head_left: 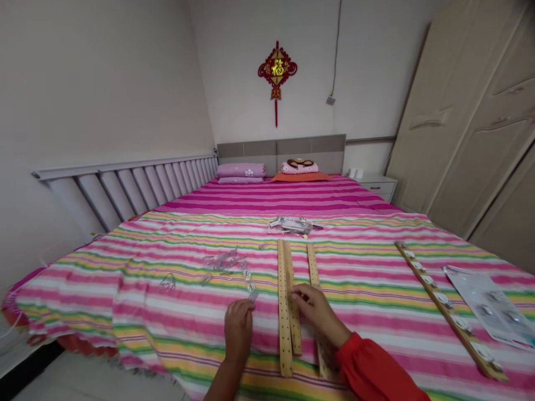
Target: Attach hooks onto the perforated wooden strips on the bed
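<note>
My left hand (238,328) is closed in a pinch on a small clear hook (251,289) just above the striped bed cover (146,301). My right hand (315,309), in a red sleeve, rests with curled fingers on a wooden strip with holes (293,278). A second holed strip (283,312) lies against it on the left, and a third strip (312,267) lies to the right, partly under my wrist. Several clear hooks (223,262) lie scattered left of the strips.
A wooden strip fitted with clear hooks (443,303) lies at the right, beside a clear plastic packet (489,306). A pile of small packets (292,225) sits further up the bed. Pillows (241,170), a nightstand (378,184) and a wardrobe (472,128) stand beyond.
</note>
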Tool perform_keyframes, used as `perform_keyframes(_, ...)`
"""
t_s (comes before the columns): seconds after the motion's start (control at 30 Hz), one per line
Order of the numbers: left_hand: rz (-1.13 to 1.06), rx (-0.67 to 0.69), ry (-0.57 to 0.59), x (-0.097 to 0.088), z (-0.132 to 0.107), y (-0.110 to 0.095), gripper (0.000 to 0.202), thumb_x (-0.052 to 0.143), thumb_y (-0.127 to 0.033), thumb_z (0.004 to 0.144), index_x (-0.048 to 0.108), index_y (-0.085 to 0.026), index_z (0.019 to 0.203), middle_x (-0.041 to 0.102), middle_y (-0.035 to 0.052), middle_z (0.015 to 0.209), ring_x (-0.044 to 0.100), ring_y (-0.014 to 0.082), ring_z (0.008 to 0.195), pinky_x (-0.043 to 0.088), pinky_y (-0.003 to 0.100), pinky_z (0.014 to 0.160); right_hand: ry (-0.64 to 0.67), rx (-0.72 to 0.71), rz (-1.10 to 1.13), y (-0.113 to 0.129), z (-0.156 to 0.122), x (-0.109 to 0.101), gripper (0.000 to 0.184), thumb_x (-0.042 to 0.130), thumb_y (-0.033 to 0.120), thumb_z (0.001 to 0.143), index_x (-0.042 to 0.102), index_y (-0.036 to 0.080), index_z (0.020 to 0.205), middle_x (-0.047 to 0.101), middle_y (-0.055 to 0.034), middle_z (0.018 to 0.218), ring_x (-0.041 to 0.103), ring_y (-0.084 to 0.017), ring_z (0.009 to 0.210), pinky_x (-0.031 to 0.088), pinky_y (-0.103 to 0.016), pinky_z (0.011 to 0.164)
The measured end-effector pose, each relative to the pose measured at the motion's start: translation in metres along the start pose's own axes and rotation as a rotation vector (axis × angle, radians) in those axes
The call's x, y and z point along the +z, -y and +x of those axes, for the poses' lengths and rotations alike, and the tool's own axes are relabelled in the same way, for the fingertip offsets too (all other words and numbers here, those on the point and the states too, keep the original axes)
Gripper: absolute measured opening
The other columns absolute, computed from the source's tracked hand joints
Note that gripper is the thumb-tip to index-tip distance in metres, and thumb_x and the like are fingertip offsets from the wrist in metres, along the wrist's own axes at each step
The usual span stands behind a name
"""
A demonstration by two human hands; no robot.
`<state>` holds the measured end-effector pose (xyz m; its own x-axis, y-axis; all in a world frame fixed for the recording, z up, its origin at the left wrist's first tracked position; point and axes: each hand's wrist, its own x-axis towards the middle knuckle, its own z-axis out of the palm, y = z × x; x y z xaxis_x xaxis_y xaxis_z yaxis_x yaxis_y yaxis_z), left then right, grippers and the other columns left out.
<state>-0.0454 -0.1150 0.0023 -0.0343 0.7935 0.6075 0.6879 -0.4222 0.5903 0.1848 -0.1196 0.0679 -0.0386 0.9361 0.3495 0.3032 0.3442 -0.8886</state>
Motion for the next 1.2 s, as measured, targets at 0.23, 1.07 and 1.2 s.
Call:
perform_keyframes(0.23, 0.039, 0.041, 0.072, 0.001, -0.003, 0.003, 0.026, 0.043, -0.015, 0.082, 0.067, -0.024, 0.081, 0.07, 0.0051, 0.092, 0.06, 0.0216, 0.093, 0.046, 0.038, 0.087, 0.32, -0.11, -0.322, 0.006, 0.039, 0.071, 0.033, 0.047, 0.007, 0.08, 0.073, 0.022, 0.094, 0.065, -0.0054, 0.088, 0.059, -0.018, 0.087, 0.044, -0.027, 0.08)
perform_keyframes(1.07, -1.087, -0.995, -0.198, -0.025, 0.011, -0.042, 0.046, 0.085, -0.032, 0.042, 0.058, -0.017, 0.076, 0.062, -0.0045, 0.062, 0.048, 0.0044, 0.048, 0.033, 0.017, 0.047, 0.124, 0.063, -0.025, -0.023, 0.053, 0.087, 0.01, 0.053, 0.012, 0.071, 0.057, 0.02, 0.067, 0.064, 0.0012, 0.069, 0.059, -0.016, 0.067, 0.045, -0.025, 0.063)
perform_keyframes(1.2, -1.085, -1.024, -0.204, -0.026, 0.012, -0.049, 0.05, 0.086, -0.031, 0.036, 0.058, -0.016, 0.074, 0.06, -0.0059, 0.057, 0.043, 0.0029, 0.044, 0.029, 0.017, 0.045, 0.125, 0.132, 0.013, -0.028, 0.054, 0.086, 0.011, 0.059, 0.015, 0.069, 0.053, 0.02, 0.062, 0.058, 0.0038, 0.058, 0.055, -0.014, 0.058, 0.042, -0.023, 0.056)
